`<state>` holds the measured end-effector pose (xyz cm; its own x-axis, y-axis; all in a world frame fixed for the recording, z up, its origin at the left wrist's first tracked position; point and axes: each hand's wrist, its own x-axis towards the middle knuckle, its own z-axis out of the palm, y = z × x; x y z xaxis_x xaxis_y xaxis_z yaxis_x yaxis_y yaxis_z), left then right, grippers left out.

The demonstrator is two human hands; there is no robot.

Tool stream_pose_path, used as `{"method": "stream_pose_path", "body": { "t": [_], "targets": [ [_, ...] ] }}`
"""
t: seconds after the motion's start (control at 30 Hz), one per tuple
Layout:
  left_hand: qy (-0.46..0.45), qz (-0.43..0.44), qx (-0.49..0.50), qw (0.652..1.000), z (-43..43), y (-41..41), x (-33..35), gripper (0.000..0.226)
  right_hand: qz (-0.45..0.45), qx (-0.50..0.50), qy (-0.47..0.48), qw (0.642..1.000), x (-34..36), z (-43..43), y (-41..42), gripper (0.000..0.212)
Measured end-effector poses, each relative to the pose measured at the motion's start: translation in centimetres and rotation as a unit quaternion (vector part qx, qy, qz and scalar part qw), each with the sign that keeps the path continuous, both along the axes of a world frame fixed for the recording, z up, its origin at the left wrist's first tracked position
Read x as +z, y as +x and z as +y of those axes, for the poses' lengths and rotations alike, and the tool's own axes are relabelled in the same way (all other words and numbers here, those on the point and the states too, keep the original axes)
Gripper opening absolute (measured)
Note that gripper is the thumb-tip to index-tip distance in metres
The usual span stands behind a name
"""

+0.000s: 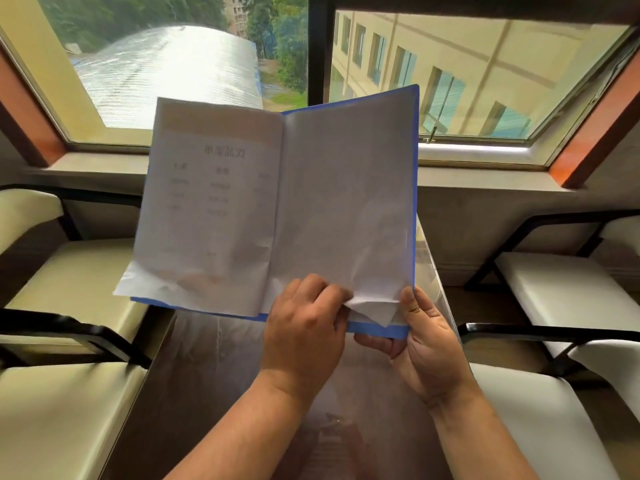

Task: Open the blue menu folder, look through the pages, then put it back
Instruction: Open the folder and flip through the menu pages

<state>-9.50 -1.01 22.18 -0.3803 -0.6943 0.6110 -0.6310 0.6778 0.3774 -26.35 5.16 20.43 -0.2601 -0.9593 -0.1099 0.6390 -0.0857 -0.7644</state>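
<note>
The blue menu folder (381, 102) is lying open above the worktop (214, 375), showing pale, crumpled pages (print too blurred to read). The right hand (424, 341) is gripping its lower corner; the left hand (306, 327) is pinching a page.
</note>
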Motion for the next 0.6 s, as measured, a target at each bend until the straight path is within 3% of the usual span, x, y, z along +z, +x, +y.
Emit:
{"method": "stream_pose_path", "body": {
  "t": [0.1, 0.2, 0.3, 0.37, 0.6],
  "targets": [
    [0.025, 0.058, 0.017, 0.998, -0.3, 0.6, -0.3, 0.021, -0.005, -0.02, 0.007, 1.0, -0.1, 0.1, -0.5, 0.034],
    [0.084, 0.174, 0.08, 0.978, -0.8, 1.7, -0.6, 0.005, 0.006, -0.034, 0.024, 0.999, 0.0, 0.5, -1.1, 0.033],
    [0.218, 0.334, 0.167, 0.902, -1.7, 2.9, -1.2, 0.038, 0.011, -0.038, 0.036, 0.999, 0.1, 0.8, -1.6, 0.033],
    [0.27, 0.416, 0.188, 0.848, -2.1, 3.8, -1.8, 0.039, 0.011, -0.041, 0.041, 0.998, 0.3, 0.9, -1.8, 0.032],
    [0.346, 0.509, 0.263, 0.743, -4.0, 6.3, -5.0, 0.045, 0.012, -0.058, 0.049, 0.997, 1.1, 0.8, -2.1, 0.031]
  ]
}}
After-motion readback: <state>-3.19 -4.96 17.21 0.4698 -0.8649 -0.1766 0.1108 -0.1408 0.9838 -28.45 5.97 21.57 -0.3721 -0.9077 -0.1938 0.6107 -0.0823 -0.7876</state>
